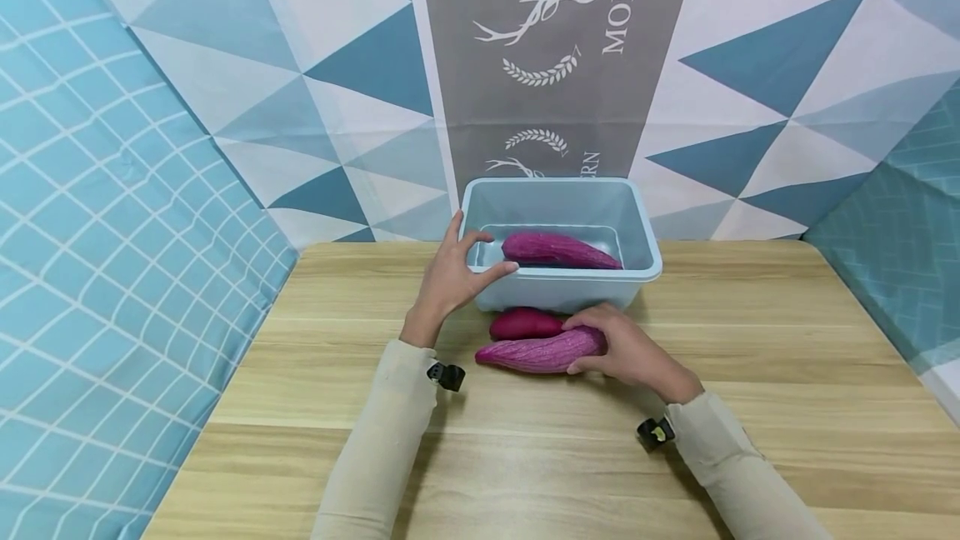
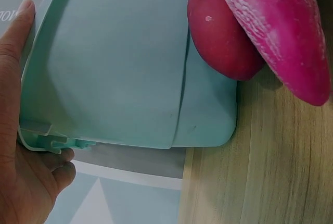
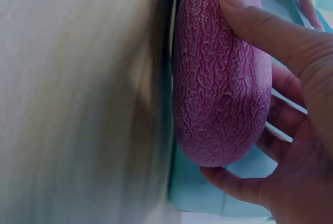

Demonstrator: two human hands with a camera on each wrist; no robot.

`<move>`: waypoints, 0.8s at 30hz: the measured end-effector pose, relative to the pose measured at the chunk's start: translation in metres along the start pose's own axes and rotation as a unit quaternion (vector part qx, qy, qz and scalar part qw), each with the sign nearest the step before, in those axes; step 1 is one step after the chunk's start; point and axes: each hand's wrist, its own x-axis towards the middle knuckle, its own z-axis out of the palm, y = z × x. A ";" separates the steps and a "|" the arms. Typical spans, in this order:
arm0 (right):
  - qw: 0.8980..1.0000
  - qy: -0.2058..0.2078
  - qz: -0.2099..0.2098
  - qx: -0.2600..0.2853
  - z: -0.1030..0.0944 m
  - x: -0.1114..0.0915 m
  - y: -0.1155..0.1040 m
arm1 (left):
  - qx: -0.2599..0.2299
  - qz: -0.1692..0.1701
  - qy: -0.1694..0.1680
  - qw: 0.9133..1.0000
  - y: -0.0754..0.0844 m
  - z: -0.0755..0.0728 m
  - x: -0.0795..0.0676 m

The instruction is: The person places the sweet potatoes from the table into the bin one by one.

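A light blue plastic bin (image 1: 562, 294) stands at the table's back edge, with a purple sweet potato (image 1: 555, 248) lying inside it. At the bin's front left corner, my left hand (image 1: 453, 273) grips the rim, thumb along the front edge. My right hand (image 1: 626, 348) holds a wrinkled purple sweet potato (image 1: 536, 354) by its thick right end, thumb on the near side and fingers around the far side. Its narrow end points left. Between it and the bin's front wall is a smoother, dark red-purple sweet potato (image 1: 525, 324), partly hidden by the held one.
The wooden table (image 1: 510, 473) extends in front and to both sides. Behind the bin hangs a patterned cloth (image 1: 555, 107) with triangles and a grey deer panel. A blue grid cloth (image 1: 112, 215) borders the left side.
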 end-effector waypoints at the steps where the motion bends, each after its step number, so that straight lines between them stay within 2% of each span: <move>1: 1.000 0.001 -0.001 -0.001 -0.001 0.000 -0.001 | 0.000 0.000 -0.001 1.000 0.000 0.000 0.000; 10: 1.000 0.004 -0.005 0.002 -0.014 -0.001 -0.016 | -0.001 0.000 -0.002 1.000 0.001 -0.001 -0.001; 24: 0.999 0.017 -0.031 -0.027 -0.028 -0.003 -0.038 | 0.001 0.007 0.004 1.000 0.001 0.000 -0.001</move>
